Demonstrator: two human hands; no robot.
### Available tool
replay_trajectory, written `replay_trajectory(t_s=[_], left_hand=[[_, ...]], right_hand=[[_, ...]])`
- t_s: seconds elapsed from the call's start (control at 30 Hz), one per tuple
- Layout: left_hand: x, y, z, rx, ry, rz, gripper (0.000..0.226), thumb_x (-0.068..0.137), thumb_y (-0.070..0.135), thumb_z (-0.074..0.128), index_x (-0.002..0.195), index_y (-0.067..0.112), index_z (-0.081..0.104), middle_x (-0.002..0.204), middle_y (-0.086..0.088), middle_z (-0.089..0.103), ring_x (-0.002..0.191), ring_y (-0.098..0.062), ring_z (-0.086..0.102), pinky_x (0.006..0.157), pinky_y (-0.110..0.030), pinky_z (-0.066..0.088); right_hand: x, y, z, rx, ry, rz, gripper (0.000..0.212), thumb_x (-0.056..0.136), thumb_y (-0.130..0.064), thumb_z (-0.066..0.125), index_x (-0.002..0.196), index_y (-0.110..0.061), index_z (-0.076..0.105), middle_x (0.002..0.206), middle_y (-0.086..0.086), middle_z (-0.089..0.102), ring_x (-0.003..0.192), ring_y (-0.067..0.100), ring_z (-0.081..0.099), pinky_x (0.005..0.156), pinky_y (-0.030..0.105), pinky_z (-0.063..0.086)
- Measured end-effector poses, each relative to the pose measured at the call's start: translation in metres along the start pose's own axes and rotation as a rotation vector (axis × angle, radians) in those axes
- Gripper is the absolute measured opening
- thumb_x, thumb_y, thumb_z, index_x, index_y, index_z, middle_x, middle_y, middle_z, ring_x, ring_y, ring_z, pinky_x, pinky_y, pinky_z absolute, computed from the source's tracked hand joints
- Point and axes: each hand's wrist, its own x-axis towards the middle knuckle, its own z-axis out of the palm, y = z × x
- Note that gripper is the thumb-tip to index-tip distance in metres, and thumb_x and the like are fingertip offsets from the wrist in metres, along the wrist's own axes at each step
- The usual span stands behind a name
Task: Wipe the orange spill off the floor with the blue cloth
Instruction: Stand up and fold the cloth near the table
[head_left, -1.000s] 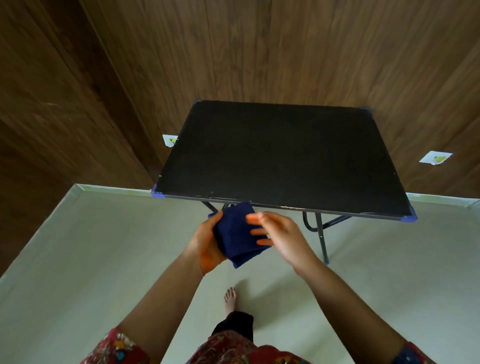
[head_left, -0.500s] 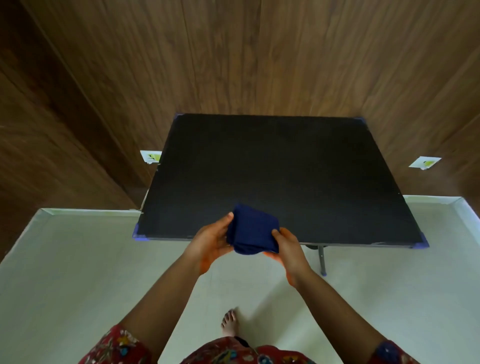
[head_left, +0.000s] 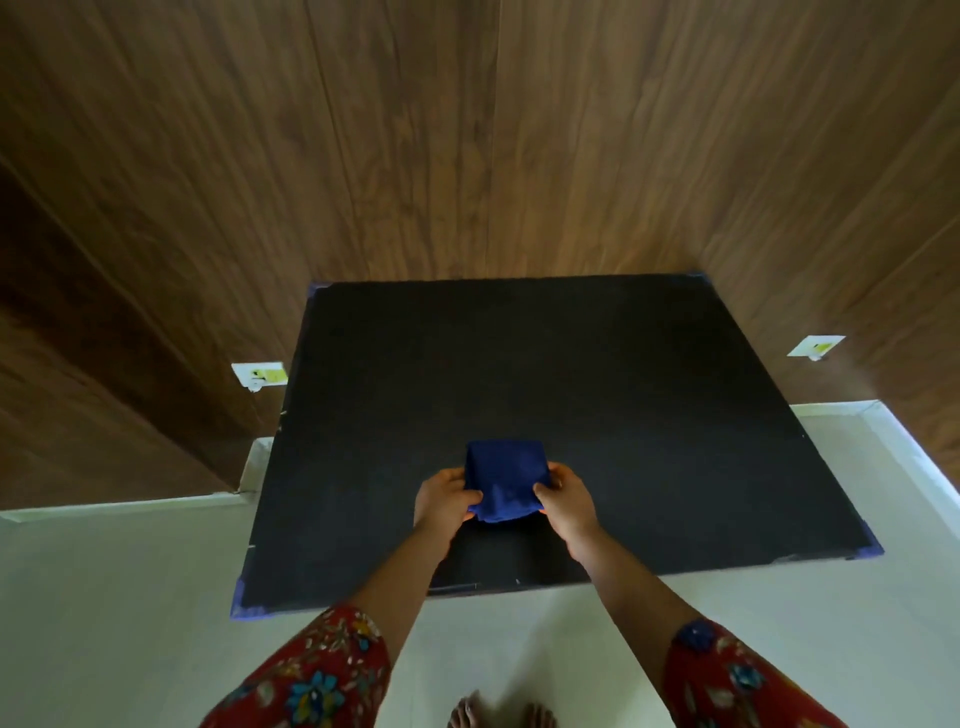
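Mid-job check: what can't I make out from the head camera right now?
Head view:
Orange spill: none shows on the visible floor; the black table hides the floor beneath it.
Blue cloth: resting on the table or held just above, cannot tell; the left hand and right hand cover its sides.
Feet: cut off by the bottom edge.
Wall plates: too small to read.

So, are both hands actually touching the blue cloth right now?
Touching. The head view shows the left hand and right hand gripping opposite sides of the blue cloth, fingers overlapping its edges.
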Motion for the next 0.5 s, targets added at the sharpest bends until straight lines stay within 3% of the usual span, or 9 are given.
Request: replay_trajectory(t_s=[0.07,0.13,0.23,0.37,0.5], left_hand=[[0.019,-0.001,0.004,0.145,0.071,0.056,0.04,0.067,0.001,0.065,0.106,0.007,0.068,0.089,-0.011,0.073,0.085,-0.029,0.07,0.079,-0.046,0.058],[0.026,-0.003,0.007,0.287,0.131,0.099,0.039,0.071,0.005,0.064,0.109,0.012,0.07,0.096,-0.008,0.074,0.089,-0.026,0.069,0.08,-0.04,0.057],[0.027,-0.004,0.01,0.463,0.172,0.12,0.024,0.077,0.006,0.06,0.097,0.011,0.072,0.095,-0.01,0.073,0.087,-0.027,0.067,0.071,-0.031,0.054],[0.025,-0.009,0.011,0.542,0.186,0.132,0.016,0.083,0.007,0.052,0.087,0.009,0.068,0.091,-0.014,0.071,0.083,-0.031,0.064,0.062,-0.03,0.046],[0.015,0.0,0.007,0.539,0.205,0.107,0.024,0.087,0.016,0.053,0.107,0.016,0.067,0.106,-0.01,0.069,0.094,-0.03,0.064,0.069,-0.029,0.044]], right_hand=[[0.006,-0.009,0.0,-0.059,0.026,0.001,0.023,0.089,-0.006,0.05,0.11,-0.014,0.059,0.099,0.005,0.064,0.092,0.026,0.061,0.07,0.032,0.046],[0.01,-0.011,0.002,-0.142,0.036,-0.004,0.024,0.091,-0.009,0.051,0.114,-0.01,0.058,0.099,0.005,0.062,0.089,0.024,0.058,0.063,0.026,0.039],[0.016,-0.007,0.003,-0.234,0.033,-0.008,0.027,0.092,-0.013,0.054,0.118,-0.011,0.06,0.111,0.009,0.067,0.1,0.028,0.062,0.071,0.024,0.038],[0.019,-0.006,-0.002,-0.263,0.014,-0.009,0.027,0.092,-0.016,0.056,0.118,-0.011,0.061,0.113,0.009,0.068,0.103,0.027,0.063,0.071,0.024,0.04],[0.017,-0.006,-0.011,-0.226,0.02,0.023,0.029,0.091,-0.018,0.057,0.119,-0.011,0.061,0.115,0.013,0.067,0.107,0.03,0.062,0.081,0.032,0.047]])
